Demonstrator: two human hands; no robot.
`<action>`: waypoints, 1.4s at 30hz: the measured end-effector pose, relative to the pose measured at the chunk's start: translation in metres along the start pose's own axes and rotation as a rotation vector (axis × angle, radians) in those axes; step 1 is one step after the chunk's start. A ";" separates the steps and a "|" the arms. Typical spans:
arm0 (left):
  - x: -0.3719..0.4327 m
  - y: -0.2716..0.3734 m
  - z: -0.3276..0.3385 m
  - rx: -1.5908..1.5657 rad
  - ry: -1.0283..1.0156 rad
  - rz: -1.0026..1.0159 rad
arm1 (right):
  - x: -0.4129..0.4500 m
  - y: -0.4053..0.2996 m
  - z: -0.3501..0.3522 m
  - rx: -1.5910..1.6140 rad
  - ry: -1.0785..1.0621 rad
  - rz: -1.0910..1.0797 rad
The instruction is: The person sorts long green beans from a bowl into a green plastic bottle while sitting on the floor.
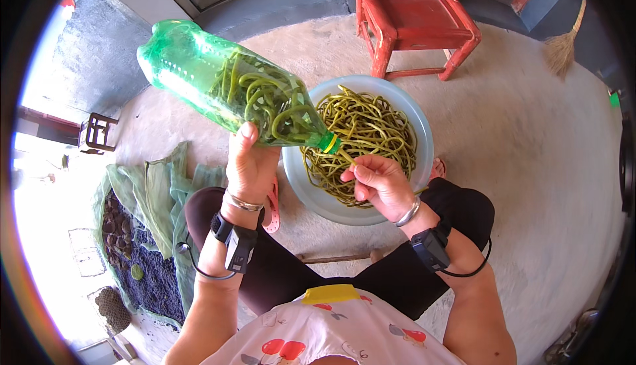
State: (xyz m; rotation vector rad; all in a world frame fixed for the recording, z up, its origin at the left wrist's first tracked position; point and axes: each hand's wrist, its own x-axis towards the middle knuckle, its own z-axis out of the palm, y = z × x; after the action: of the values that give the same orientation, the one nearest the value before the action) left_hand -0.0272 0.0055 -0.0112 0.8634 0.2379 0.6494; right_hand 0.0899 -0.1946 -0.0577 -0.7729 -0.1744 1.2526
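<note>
My left hand (253,166) grips a large green plastic bottle (184,72) from below. The bottle is tilted, with its neck down to the right and its base up at the left. Long green beans lie inside, in the half towards the neck. At the bottle's mouth my right hand (380,181) pinches a long bean (346,156) whose far end is at the opening. Below both, a round pale blue plastic basin (425,141) on the floor holds a tangled heap of long yellow-green beans (367,121).
A red wooden chair (417,17) stands beyond the basin, and a straw broom (564,49) leans at the upper right. At the left, green netting (159,181) lies beside dark small material spread out (154,280). A small dark stool (98,133) stands farther off.
</note>
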 end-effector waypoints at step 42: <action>0.001 -0.025 0.025 -0.063 0.067 -0.089 | 0.018 -0.008 0.018 -0.575 0.121 -0.407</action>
State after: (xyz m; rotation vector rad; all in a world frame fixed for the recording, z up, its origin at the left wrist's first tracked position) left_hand -0.0047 -0.0209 -0.0144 0.7676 0.3132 0.6005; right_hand 0.0931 -0.1717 -0.0442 -1.2325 -0.5803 0.7635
